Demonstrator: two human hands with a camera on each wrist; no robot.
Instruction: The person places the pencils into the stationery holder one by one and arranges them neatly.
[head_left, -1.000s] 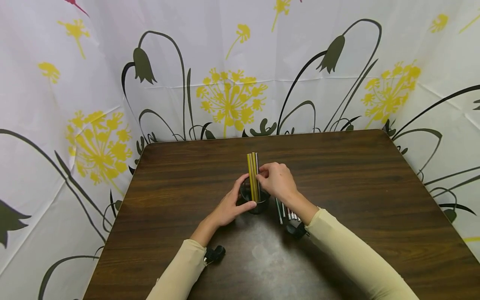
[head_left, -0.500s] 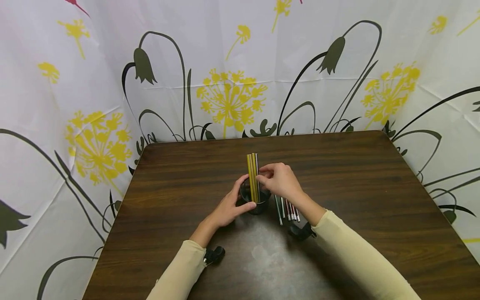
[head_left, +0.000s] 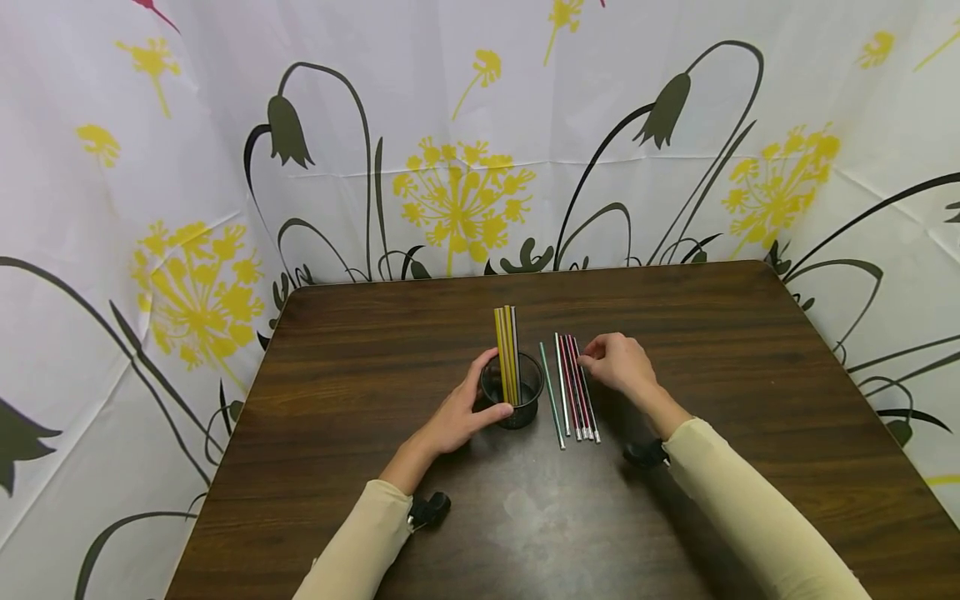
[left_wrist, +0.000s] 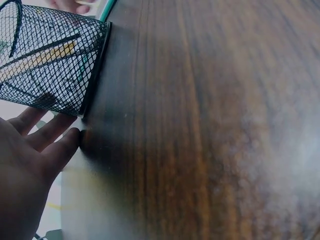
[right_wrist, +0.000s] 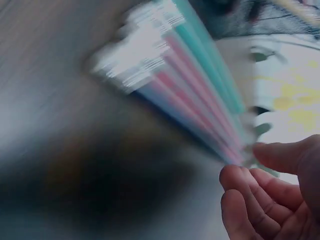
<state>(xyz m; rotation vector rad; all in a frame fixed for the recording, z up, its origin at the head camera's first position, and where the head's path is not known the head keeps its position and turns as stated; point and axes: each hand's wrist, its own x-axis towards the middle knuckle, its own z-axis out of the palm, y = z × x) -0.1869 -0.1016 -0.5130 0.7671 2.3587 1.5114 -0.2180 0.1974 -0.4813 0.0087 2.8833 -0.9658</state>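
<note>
My left hand (head_left: 453, 417) holds a black mesh pencil cup (head_left: 529, 410), its thumb and fingers spread around the side. Several pencils (head_left: 506, 354), yellow ones and one dark with a pale stripe, stand upright in the cup. To its right a row of pencils lies on the table: a green pencil (head_left: 552, 396) at the left, and red-and-silver pencils (head_left: 573, 396) beside it, silver ends toward me. At the far end of the row's right side hovers my right hand (head_left: 622, 364). In the right wrist view a gap shows between its thumb and bent fingers, near the pencils' tips.
The dark wood table (head_left: 360, 358) extends on all sides of the cup and pencils. Behind it hangs a white flowered curtain (head_left: 465, 100). A black wrist camera (head_left: 430, 509) sits at the left cuff, another black device (head_left: 645, 454) at the right cuff.
My right hand has left the pencils in the cup and moved right to the row on the table, uncovering that row. The left hand and cup have stayed put.
</note>
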